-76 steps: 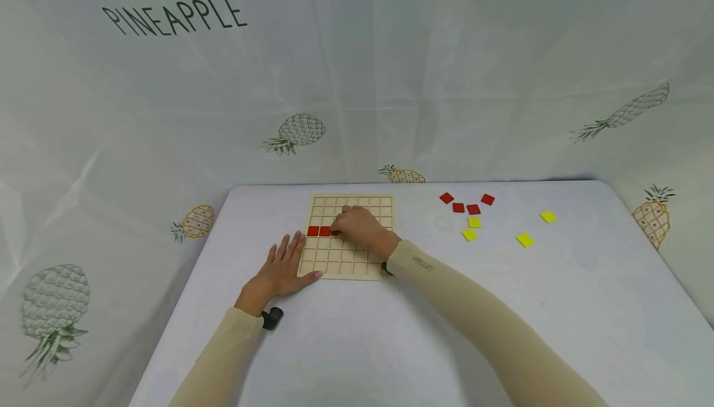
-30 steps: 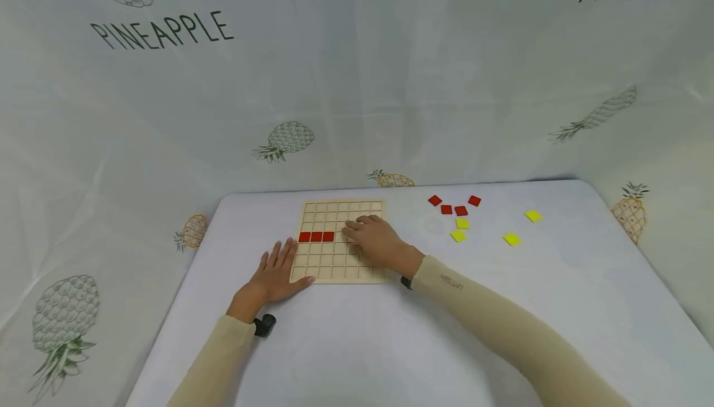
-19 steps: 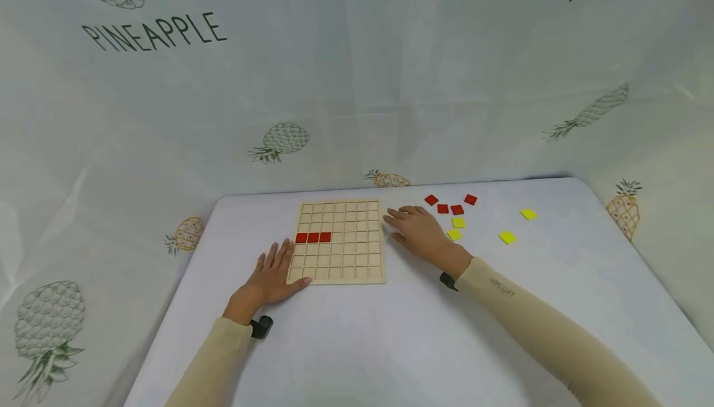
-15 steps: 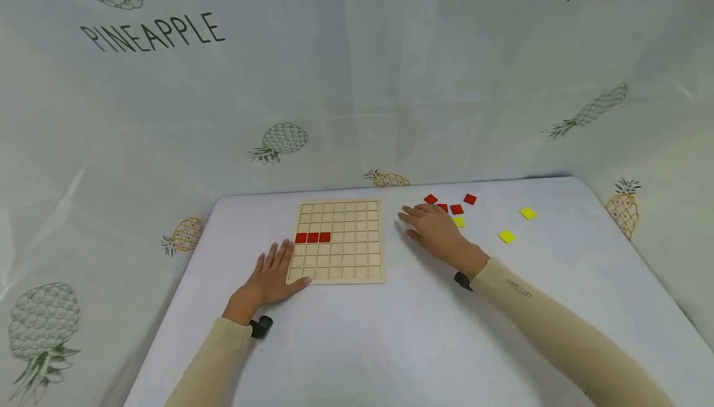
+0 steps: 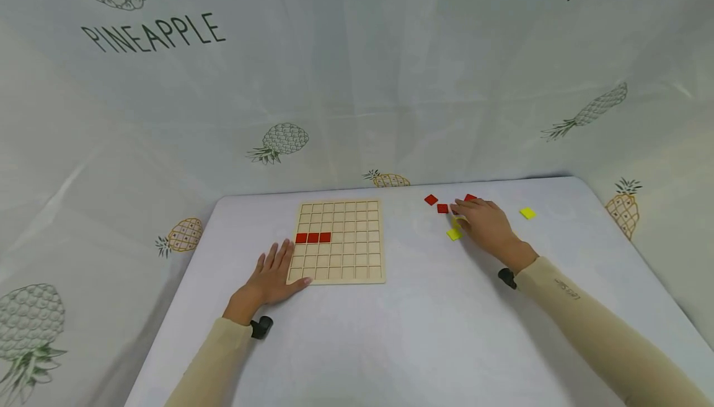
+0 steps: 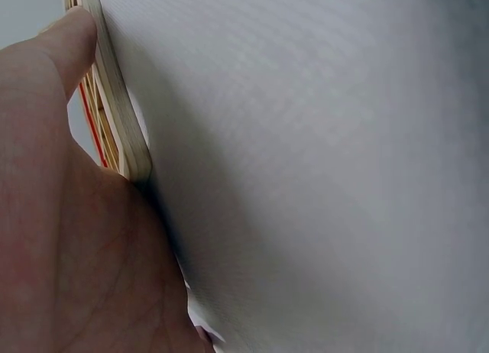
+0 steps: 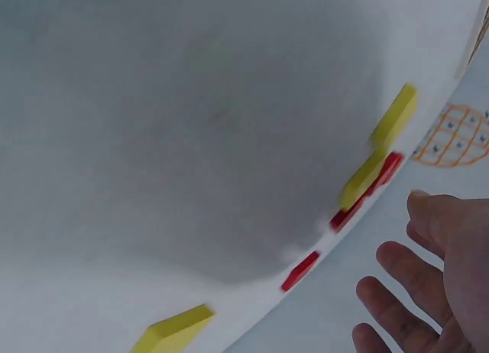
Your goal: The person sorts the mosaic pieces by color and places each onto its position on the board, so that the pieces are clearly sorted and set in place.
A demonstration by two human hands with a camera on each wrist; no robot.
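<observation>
My left hand lies spread on the table, its thumb on the near left corner of the wooden grid board. In the left wrist view that thumb rests on the board's rim. Three red tiles sit side by side in one row, from the left edge. My right hand hovers over the loose tiles, partly hiding a yellow tile and some red ones. In the right wrist view the right hand's fingers are apart and loosely bent, with nothing between them.
Left of the right hand lie a red tile, another red tile and a yellow tile. A separate yellow tile is to its right. A pineapple-printed cloth hangs behind the white table.
The right hand set a third red tile in the row, let go, and moved right off the board to the loose tiles. The left hand stays at the board's corner.
</observation>
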